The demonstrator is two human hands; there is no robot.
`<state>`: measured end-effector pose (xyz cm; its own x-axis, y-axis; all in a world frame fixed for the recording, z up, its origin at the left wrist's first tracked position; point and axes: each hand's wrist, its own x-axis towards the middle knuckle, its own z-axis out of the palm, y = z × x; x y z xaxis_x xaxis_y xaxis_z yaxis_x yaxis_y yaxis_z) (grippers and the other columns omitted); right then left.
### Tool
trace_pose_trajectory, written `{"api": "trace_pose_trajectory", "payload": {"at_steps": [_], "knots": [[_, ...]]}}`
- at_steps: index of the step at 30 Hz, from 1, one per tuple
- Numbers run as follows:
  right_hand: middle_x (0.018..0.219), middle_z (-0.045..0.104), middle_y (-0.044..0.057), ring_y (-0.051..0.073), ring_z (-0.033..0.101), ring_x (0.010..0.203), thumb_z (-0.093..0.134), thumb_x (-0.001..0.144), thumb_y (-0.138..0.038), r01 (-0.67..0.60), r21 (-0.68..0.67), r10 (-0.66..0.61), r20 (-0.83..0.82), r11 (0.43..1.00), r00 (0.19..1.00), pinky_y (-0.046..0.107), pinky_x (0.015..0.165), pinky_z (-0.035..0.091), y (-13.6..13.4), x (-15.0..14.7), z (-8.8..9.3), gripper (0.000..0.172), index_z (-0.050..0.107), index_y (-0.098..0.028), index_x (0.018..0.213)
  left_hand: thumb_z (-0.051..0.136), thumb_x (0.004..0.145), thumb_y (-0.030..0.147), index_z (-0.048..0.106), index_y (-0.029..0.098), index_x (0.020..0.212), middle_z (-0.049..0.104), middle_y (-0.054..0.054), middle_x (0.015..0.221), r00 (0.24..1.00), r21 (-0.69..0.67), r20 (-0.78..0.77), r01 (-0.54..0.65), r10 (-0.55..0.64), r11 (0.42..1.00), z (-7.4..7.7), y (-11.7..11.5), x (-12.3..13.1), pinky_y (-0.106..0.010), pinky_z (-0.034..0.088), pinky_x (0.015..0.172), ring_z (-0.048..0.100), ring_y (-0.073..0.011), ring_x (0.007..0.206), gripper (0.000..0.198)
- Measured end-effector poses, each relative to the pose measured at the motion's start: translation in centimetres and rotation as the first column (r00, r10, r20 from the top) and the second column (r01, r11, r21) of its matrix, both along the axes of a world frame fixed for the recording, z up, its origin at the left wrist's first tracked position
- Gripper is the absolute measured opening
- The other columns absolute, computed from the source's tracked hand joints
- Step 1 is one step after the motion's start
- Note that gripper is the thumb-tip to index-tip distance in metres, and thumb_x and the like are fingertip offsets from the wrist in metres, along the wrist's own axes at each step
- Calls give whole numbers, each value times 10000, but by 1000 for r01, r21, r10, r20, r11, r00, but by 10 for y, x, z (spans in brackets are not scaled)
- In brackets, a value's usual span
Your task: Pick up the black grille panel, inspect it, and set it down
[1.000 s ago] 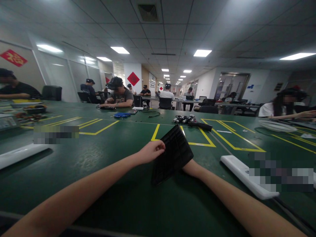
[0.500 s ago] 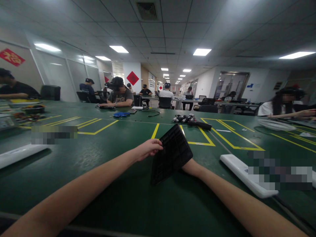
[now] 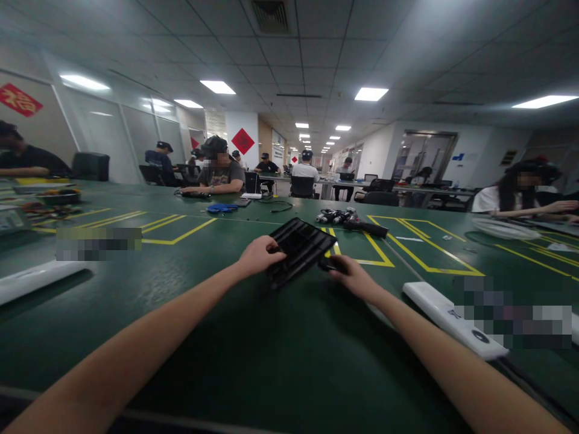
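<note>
My left hand is closed on the left edge of a black ribbed rectangular panel, thumb on top. The panel is tilted above the green table. To its right, the fingers of my right hand are closed around a small dark piece, mostly covered by the fingers; its kind does not show. That piece is close beside the panel's right corner; whether the two touch, I cannot tell.
White power strips lie on the green table, one at right, one at left. Beyond the panel are bundled cables, a black rod, a blue item and yellow tape lines. Other people sit around.
The panel has turned from steeply tilted to flatter, and my left hand has shifted slightly left with it. My right hand has come out from behind the panel, holding a small dark piece.
</note>
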<state>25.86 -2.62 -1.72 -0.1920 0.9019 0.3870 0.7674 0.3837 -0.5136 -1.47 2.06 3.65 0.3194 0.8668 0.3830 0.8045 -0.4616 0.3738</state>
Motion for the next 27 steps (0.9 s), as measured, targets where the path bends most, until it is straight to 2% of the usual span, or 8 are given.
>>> {"api": "trace_pose_trajectory", "payload": {"at_steps": [3, 5, 8, 12, 16, 19, 23, 27], "knots": [[1133, 579, 137, 263, 504, 1070, 497, 800, -286, 317, 18, -313, 221, 948, 924, 398, 908, 385, 10, 31, 6, 401, 517, -129, 1168, 512, 674, 498, 621, 141, 760, 629, -113, 849, 945, -33, -149, -300, 292, 953, 8, 23, -42, -301, 421, 631, 577, -245, 772, 382], [1103, 589, 161, 286, 511, 1054, 471, 815, -313, 447, 36, -430, 352, 894, 832, 399, 889, 380, 13, 47, 7, 384, 535, -118, 1140, 486, 672, 537, 640, 116, 760, 642, -167, 890, 871, -36, -261, -440, 416, 897, 8, 34, -69, -337, 433, 647, 591, -303, 819, 457], [1062, 600, 176, 296, 534, 1013, 443, 827, -346, 544, 25, -489, 475, 839, 732, 393, 852, 387, 14, 59, 2, 380, 552, -107, 1101, 467, 669, 573, 656, 77, 837, 628, -226, 992, 795, -63, -361, -543, 488, 838, 2, 45, -96, -373, 444, 700, 581, -355, 918, 557], [1075, 589, 179, 301, 538, 1003, 410, 832, -387, 559, -19, -468, 524, 829, 712, 392, 838, 394, 14, 62, -3, 408, 566, -101, 1077, 455, 683, 584, 650, 61, 914, 617, -235, 1031, 773, -108, -406, -569, 487, 815, -4, 53, -107, -370, 451, 740, 575, -351, 958, 604], [1224, 500, 202, 360, 449, 1116, 377, 806, -524, 610, 54, -569, 436, 790, 697, 462, 878, 367, 13, 56, 5, 591, 506, -89, 1185, 385, 793, 315, 622, 26, 985, 604, -228, 1028, 848, 99, -301, -428, 437, 898, -1, 50, -88, -376, 428, 833, 552, -315, 987, 420], [1306, 434, 197, 342, 348, 1221, 375, 823, -479, 535, 141, -545, 368, 833, 753, 470, 967, 301, 6, 36, 13, 608, 437, -59, 1258, 299, 781, 99, 588, 51, 1072, 608, -169, 1030, 966, 148, -147, -193, 214, 970, -5, 33, -52, -333, 411, 888, 547, -239, 985, 412], [1361, 395, 158, 319, 272, 1288, 373, 840, -464, 296, 90, -308, 350, 951, 885, 479, 1038, 221, -12, -7, 11, 600, 409, -73, 1294, 314, 766, 43, 566, 130, 1131, 602, -104, 1104, 985, 12, -112, 137, -134, 991, -26, 5, 3, -300, 405, 913, 546, -185, 1012, 451], [1420, 311, 138, 291, 215, 1324, 341, 844, -531, 66, -76, -37, 331, 995, 943, 497, 1052, 188, -25, -39, -1, 638, 363, -123, 1335, 357, 802, 89, 569, 163, 1130, 545, -81, 1240, 953, -106, -154, 246, -261, 963, -46, 0, 23, -330, 325, 1004, 477, -187, 1151, 397]]}}
